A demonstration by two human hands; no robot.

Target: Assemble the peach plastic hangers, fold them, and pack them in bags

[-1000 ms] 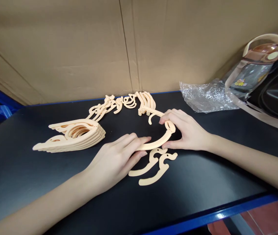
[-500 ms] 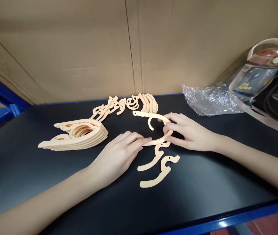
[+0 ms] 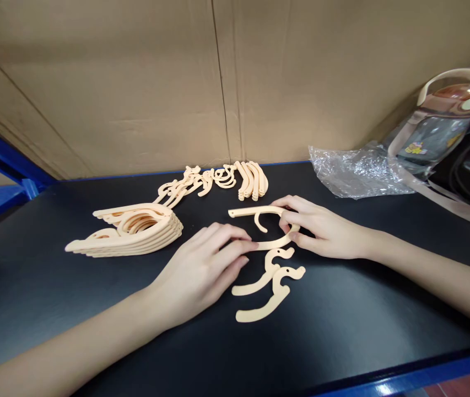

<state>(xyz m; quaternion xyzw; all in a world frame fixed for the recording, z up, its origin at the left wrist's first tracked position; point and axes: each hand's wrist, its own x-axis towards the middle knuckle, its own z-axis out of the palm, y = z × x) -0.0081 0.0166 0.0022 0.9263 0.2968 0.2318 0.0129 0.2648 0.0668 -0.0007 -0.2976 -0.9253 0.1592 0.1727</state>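
Bare forearms [image 3: 108, 331] angled inward, left fingers [image 3: 235, 252] loosely extended, right fingers [image 3: 304, 220] curled

Workshop, seemingly, blue-framed black bench [image 3: 218, 358], cardboard backing [image 3: 135, 82]

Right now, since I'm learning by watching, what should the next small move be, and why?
I'd probably slide the cream, curved plastic-looking hanger left toward the cream, V-shaped stack: its two arms open leftward, as the stack's do. The right hand grips its bend, and the left hand touches its near arm.
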